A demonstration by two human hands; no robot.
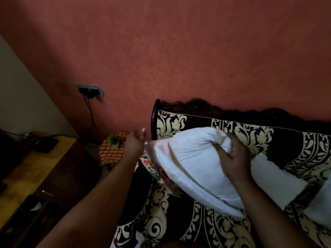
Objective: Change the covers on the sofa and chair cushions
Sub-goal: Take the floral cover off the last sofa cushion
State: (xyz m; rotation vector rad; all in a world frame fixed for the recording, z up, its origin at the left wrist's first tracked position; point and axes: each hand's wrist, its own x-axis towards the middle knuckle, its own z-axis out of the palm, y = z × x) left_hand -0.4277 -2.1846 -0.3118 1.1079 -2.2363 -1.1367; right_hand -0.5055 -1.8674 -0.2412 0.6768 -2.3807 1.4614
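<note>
- We see the right hand (232,154) with its grip closed tight on a bunched corner of the white cushion (193,163), the fingers curled into the fabric.
- The cushion lies across the sofa (179,212), which is draped in black cloth with cream scrollwork; its dark carved wooden back sits against the red wall (179,51).
- At the cushion's left end a floral cover (152,167) is partly on it — only that end is covered, the rest of the cushion is bare white.
- The left hand (134,144) is at that covered end, blurred; we cannot tell whether its grip is wide or holding the cover's edge.
- Just beyond the left hand stands a small stool (111,154) in red and yellow print, with a green plant (113,139) on it.
- On the wall, a switch plate (89,90) has cables hanging down — no writing or labels can be read anywhere.
- To the left, a wooden counter (35,167) carries a dark box.
</note>
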